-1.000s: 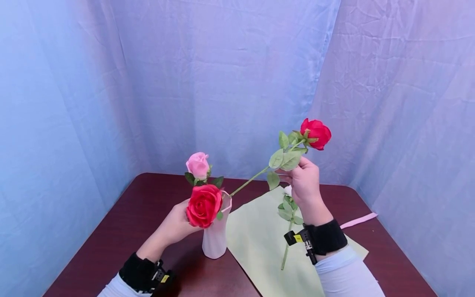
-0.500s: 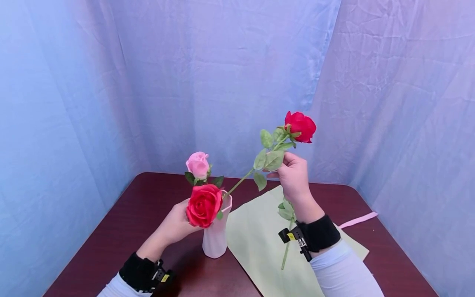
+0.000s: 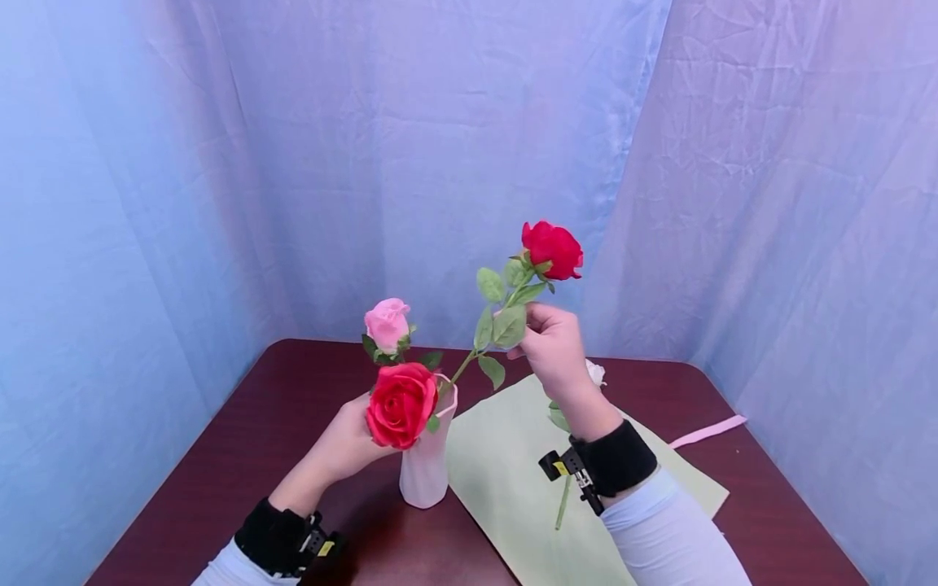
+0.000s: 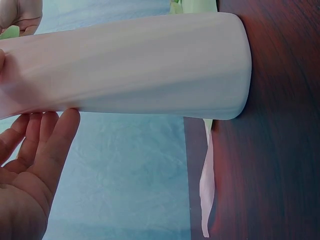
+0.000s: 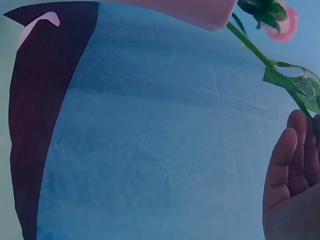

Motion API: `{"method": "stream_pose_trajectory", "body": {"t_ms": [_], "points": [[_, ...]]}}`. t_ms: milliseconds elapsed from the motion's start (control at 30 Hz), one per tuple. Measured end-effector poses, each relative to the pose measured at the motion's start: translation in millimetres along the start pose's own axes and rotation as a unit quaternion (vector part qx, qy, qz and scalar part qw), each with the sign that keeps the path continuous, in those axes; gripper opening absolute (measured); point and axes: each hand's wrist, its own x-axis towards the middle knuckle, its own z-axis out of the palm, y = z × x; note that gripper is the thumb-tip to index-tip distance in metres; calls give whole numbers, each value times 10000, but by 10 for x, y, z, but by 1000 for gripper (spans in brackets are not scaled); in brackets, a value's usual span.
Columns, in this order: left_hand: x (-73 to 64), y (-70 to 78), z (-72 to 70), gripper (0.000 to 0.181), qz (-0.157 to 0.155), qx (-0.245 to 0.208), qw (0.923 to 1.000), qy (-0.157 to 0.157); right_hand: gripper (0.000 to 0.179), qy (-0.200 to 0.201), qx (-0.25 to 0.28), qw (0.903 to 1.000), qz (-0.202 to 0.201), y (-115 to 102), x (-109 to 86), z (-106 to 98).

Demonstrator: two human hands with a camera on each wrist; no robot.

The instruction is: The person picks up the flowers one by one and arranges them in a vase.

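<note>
My left hand (image 3: 348,443) holds a pale pink faceted vase (image 3: 425,476) near its top; in the left wrist view its fingertips (image 4: 72,115) press against the vase wall. The vase stands upright on the table. A pink rose (image 3: 387,325) and a red rose (image 3: 401,407) rise from it, the red bloom hiding part of the left hand. To the right of the vase, my right hand (image 3: 553,346) pinches a second red rose (image 3: 553,251) by its leafy stem below the bloom. That stem slants down to the left, its lower end inside the vase mouth.
A pale green paper sheet (image 3: 498,472) lies right of the vase on the dark red table (image 3: 293,391). On it rests a white rose (image 3: 595,373), partly hidden by my right arm. A pink ribbon (image 3: 707,431) extends beyond the sheet. Blue-lilac curtains (image 3: 469,163) surround the table.
My right hand has moved left toward the vase with the second red rose, whose stem now stands steeper and shows less length outside the mouth. The left hand and vase have stayed in place.
</note>
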Motion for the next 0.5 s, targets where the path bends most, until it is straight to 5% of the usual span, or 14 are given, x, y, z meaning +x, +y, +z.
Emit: {"method": "stream_pose_trajectory", "body": {"t_ms": [500], "points": [[-20,24,-12,63,14,23,10000,43,17,-374,-468,9982,-85,-5,20,218]]}}
